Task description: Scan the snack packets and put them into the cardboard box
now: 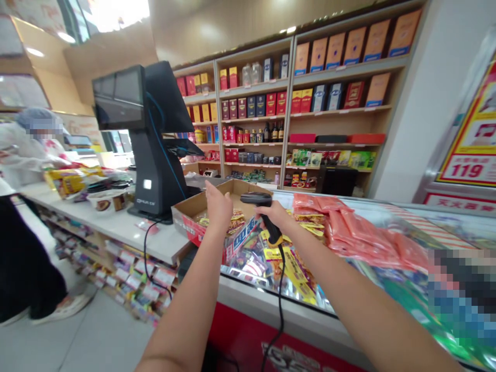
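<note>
My right hand (274,216) is wrapped round the grip of a black barcode scanner (256,198). The scanner's head points left over an open cardboard box (189,206), and its cable hangs down the counter front. My left hand (219,207) is raised over the box, fingers stretched away from me, with nothing visible in it; part of the fingers is hidden behind the hand. Inside the box lie small yellow snack packets (237,223). More yellow packets (296,271) are spread on the glass-topped counter below the scanner.
Orange-red packages (356,235) are piled on the counter at right. A black checkout terminal (155,150) stands left of the box, with a white tub (107,200) beside it. A person in white (29,147) is at the far left. Shelves (253,85) of boxes and bottles line the back wall.
</note>
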The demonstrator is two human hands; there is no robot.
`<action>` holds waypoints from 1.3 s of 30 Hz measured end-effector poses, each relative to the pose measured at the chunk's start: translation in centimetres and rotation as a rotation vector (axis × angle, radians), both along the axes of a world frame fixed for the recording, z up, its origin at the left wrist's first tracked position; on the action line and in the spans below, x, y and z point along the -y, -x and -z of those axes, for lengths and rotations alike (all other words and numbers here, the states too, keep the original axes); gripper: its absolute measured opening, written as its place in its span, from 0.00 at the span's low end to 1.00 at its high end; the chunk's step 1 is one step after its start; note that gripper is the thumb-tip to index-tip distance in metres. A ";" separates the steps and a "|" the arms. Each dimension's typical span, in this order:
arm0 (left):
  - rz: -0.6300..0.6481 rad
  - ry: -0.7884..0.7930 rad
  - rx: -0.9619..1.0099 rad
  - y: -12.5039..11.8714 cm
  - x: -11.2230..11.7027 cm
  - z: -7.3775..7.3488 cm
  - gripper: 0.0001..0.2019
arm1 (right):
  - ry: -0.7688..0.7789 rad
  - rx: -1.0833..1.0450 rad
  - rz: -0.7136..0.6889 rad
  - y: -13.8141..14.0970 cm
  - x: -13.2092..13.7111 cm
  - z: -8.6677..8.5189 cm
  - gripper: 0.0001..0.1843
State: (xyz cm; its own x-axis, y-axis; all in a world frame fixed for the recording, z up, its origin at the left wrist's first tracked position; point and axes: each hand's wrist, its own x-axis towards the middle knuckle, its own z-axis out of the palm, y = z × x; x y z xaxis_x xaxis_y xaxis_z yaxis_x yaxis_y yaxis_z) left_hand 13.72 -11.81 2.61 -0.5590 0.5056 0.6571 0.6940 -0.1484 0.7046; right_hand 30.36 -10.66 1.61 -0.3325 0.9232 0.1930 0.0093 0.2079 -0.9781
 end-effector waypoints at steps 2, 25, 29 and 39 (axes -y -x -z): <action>0.047 -0.052 -0.130 -1.1 -0.1 0.5 0.30 | 0.006 -0.011 0.027 -0.9 0.0 0.4 0.07; 0.691 0.633 -0.235 -7.8 -8.2 9.3 0.17 | -0.091 -0.037 0.373 -12.0 0.2 4.4 0.13; 0.623 0.721 -0.231 -7.9 -8.2 8.8 0.13 | -0.099 -0.050 0.389 -11.9 0.3 4.5 0.13; 0.697 0.348 -0.043 -8.5 -7.4 8.2 0.15 | -0.103 -0.038 0.422 -11.8 0.6 4.4 0.12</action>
